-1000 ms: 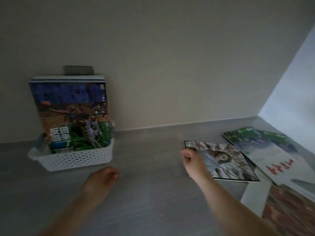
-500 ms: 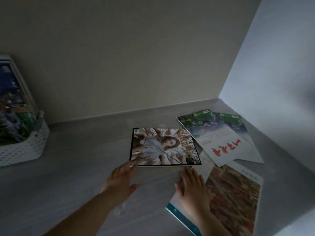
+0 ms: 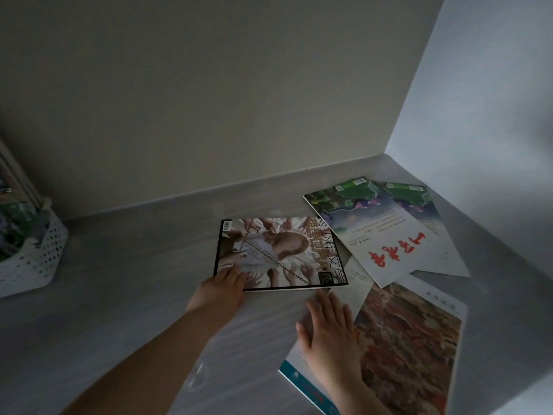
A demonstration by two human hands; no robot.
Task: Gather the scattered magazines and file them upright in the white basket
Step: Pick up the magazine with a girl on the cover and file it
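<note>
The left hand (image 3: pixel 223 290) lay at about 6 o'clock in the view, fingers spread flat over the near left corner of the black-edged magazine (image 3: pixel 278 254). It pressed on the cover rather than closing round it; whether the thumb had caught the edge could not be told. That magazine lay flat on the grey table (image 3: pixel 134 280), near the centre.

The right hand (image 3: pixel 327 330) rested at 5 o'clock, open and flat, palm down on the left part of the red-brown magazine (image 3: pixel 410 342). Its fingertips pointed toward the near edge of the black-edged one, and it held nothing.

At 2 o'clock from the centre lay the magazine with red letters (image 3: pixel 398 235), its near corner over a pale sheet. Another green-topped magazine (image 3: pixel 419 202) showed from under its far side.

The white basket (image 3: pixel 33 262) stood at 9 o'clock, at the left edge of the view, well apart from both hands, with filed magazines (image 3: pixel 12 211) standing in it.
</note>
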